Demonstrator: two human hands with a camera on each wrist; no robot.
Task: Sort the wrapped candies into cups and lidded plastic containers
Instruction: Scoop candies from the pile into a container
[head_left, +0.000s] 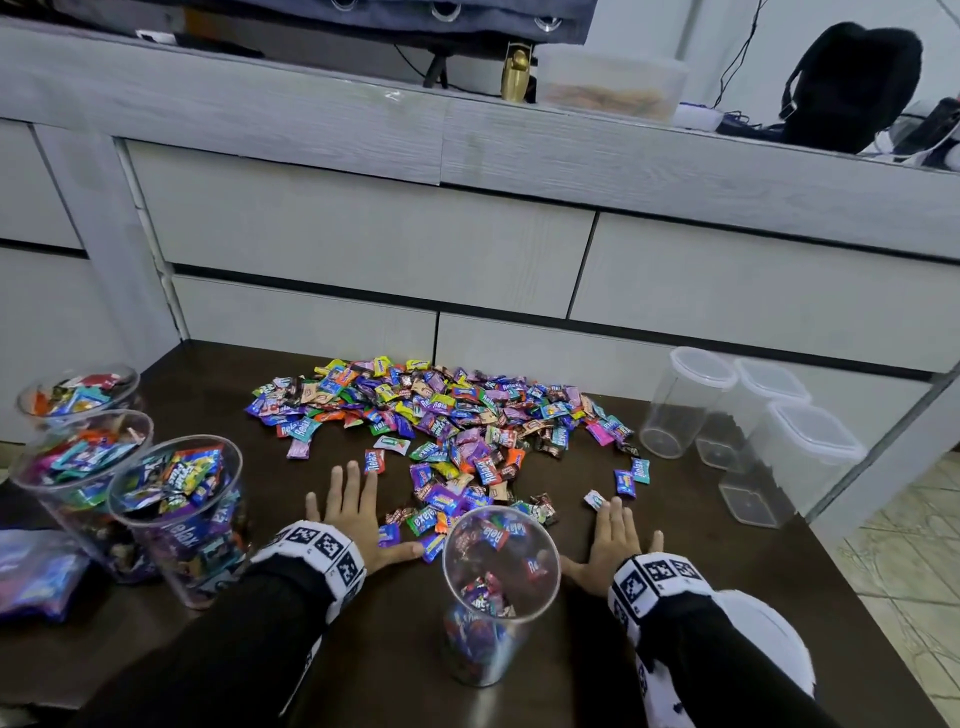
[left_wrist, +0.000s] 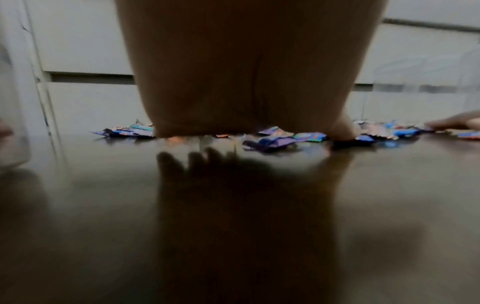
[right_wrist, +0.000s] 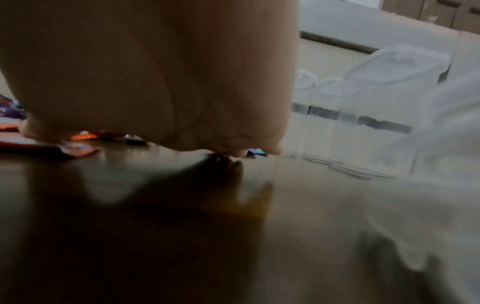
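Note:
A wide heap of wrapped candies (head_left: 447, 415) in many colours lies on the dark table (head_left: 395, 665). My left hand (head_left: 353, 514) lies flat, fingers straight, at the heap's near left edge; its thumb touches a purple candy (head_left: 431, 546). My right hand (head_left: 615, 540) lies flat to the right, fingertips by a small white candy (head_left: 594, 500). Between the hands stands a clear cup (head_left: 498, 571) partly filled with candies. The wrist views show each palm, left (left_wrist: 246, 82) and right (right_wrist: 155, 82), low over the table, holding nothing.
Three clear cups full of candies (head_left: 176, 514) stand at the left, with a bag of candies (head_left: 36, 577) beside them. Three empty lidded plastic containers (head_left: 789, 457) stand at the right. A white lid (head_left: 769, 639) lies by my right sleeve. Grey drawers (head_left: 363, 244) rise behind the table.

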